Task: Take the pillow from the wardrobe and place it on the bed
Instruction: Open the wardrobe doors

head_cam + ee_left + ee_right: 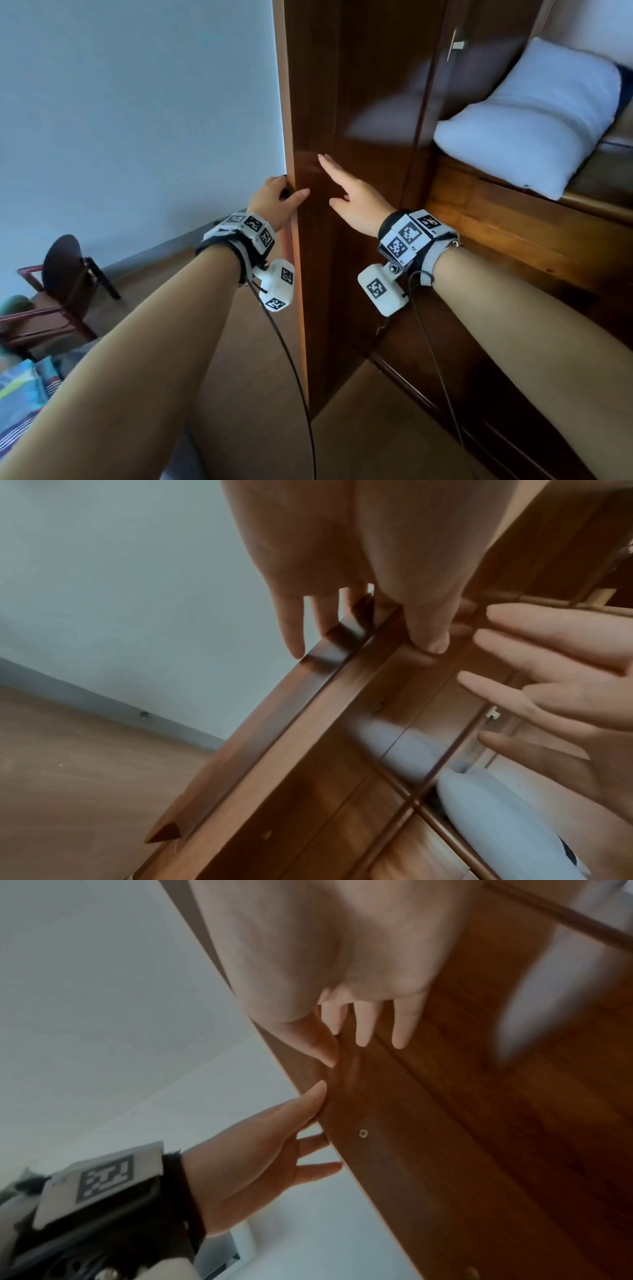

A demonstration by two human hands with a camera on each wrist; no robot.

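A white pillow [534, 120] lies on a shelf inside the open wooden wardrobe, at the upper right; the left wrist view shows the pillow [496, 818] behind the frame. The wardrobe door [359, 85] stands open in front of me. My left hand [289, 192] grips the door's outer edge, fingers curled behind it and thumb on the inner face. My right hand [342, 181] is flat with straight fingers on or just off the door's inner face, left of the pillow. From the right wrist, both the right hand [363, 1020] and the left hand [291, 1145] are at the door.
A dark wooden chair [65, 284] stands on the brown floor at the lower left by the pale wall [137, 102]. Striped coloured fabric [24, 394] shows at the bottom left corner. A wooden drawer front [513, 226] runs below the pillow's shelf. Cables hang from both wrists.
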